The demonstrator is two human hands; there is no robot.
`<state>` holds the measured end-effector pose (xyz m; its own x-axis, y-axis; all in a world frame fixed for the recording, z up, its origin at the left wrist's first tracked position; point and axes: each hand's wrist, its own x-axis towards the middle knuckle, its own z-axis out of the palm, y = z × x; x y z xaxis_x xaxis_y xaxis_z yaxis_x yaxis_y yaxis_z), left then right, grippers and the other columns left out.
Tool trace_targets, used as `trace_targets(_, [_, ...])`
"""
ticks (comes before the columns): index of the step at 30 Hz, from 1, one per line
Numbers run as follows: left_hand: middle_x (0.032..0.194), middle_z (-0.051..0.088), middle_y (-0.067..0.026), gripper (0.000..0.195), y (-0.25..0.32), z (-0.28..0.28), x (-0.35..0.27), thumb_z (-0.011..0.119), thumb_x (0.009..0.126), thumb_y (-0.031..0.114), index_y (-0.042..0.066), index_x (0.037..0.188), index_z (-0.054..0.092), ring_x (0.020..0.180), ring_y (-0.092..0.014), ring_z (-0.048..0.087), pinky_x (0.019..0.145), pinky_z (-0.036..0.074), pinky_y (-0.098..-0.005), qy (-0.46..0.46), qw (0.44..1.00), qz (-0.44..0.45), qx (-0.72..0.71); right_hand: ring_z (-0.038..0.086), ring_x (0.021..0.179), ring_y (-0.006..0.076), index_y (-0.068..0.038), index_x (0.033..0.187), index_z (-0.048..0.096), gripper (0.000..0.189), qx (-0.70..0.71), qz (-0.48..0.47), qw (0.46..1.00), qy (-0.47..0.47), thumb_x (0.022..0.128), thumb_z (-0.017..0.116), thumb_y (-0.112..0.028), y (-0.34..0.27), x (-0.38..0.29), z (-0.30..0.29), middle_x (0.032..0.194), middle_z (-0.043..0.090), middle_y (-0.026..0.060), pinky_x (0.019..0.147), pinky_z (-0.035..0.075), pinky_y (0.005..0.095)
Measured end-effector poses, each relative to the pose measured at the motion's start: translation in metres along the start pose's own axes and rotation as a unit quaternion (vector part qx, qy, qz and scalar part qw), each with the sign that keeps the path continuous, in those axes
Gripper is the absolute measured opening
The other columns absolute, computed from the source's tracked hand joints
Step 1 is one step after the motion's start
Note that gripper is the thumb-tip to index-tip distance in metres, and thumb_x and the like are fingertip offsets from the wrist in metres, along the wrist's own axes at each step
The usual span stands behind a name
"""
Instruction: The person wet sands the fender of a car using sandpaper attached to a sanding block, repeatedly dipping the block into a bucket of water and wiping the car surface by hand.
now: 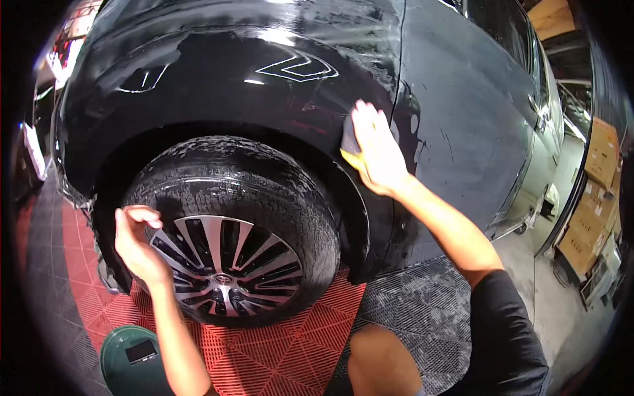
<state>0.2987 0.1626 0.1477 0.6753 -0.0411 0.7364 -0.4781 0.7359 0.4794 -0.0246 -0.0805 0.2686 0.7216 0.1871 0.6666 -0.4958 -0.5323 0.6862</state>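
My right hand (379,153) lies flat on a yellow-and-grey pad (350,141), pressing it to the wet black front fender (218,99) of a car, behind the wheel arch. Most of the pad is hidden under the palm. My left hand (141,242) hangs in front of the tire (317,237), empty, its fingers curved. The alloy wheel (225,279) bears a Toyota emblem. Right of the fender seam, the front door (460,119) has a dull grey, scuffed surface. Bright reflections and milky wet streaks show on the upper fender.
A green tub (111,369) with a dark rectangular patch inside stands at lower left. Red floor tiles (277,356) and grey grated tiles (416,307) lie below the car. My bent knee (381,361) is near the sill. Cardboard boxes (584,232) are stacked at far right.
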Motion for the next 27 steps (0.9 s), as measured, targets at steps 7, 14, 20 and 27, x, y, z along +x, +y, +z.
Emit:
trace_targets(7, [0.074, 0.059, -0.0162, 0.054, 0.024, 0.024, -0.004, 0.029, 0.107, 0.023, -0.005, 0.07, 0.056, 0.068, -0.02, 0.055, 0.07, 0.045, -0.0306, -0.107, 0.99, 0.006, -0.095, 0.033, 0.137, 0.0525, 0.007, 0.144, 0.037, 0.069, 0.062, 0.186, 0.981, -0.001, 0.091, 0.061, -0.032, -0.036, -0.035, 0.006, 0.15, 0.031, 0.0345, 0.114, 0.021, 0.0607])
trace_targets(14, [0.07, 0.056, -0.0136, 0.051, 0.02, -0.003, 0.005, 0.029, 0.106, 0.022, -0.002, 0.067, 0.052, 0.064, -0.018, 0.053, 0.068, 0.044, -0.0296, -0.033, 0.998, 0.002, -0.057, 0.038, 0.132, 0.0528, -0.018, 0.128, 0.065, 0.039, -0.122, 0.208, 0.97, 0.023, 0.092, 0.052, -0.026, -0.028, 0.001, 0.007, 0.142, 0.04, 0.0358, 0.109, 0.029, 0.0625])
trace_targets(20, [0.07, 0.053, -0.0116, 0.048, 0.016, -0.016, 0.01, 0.031, 0.106, 0.022, 0.0, 0.068, 0.05, 0.064, -0.017, 0.051, 0.067, 0.043, -0.0294, -0.022, 0.999, 0.007, -0.047, 0.035, 0.134, 0.0546, -0.016, 0.141, 0.053, 0.047, -0.232, 0.207, 0.95, -0.009, 0.095, 0.048, -0.027, -0.015, 0.021, 0.005, 0.14, 0.039, 0.0403, 0.112, 0.025, 0.0628])
trace_targets(27, [0.07, 0.053, -0.0121, 0.046, 0.012, -0.028, 0.014, 0.032, 0.105, 0.021, 0.0, 0.069, 0.05, 0.064, -0.017, 0.051, 0.067, 0.043, -0.0288, 0.001, 0.997, 0.003, -0.081, 0.035, 0.13, 0.0598, -0.01, 0.139, 0.054, 0.049, -0.257, 0.164, 0.952, -0.029, 0.094, 0.05, -0.029, -0.02, 0.015, 0.009, 0.138, 0.039, 0.0431, 0.11, 0.027, 0.0647])
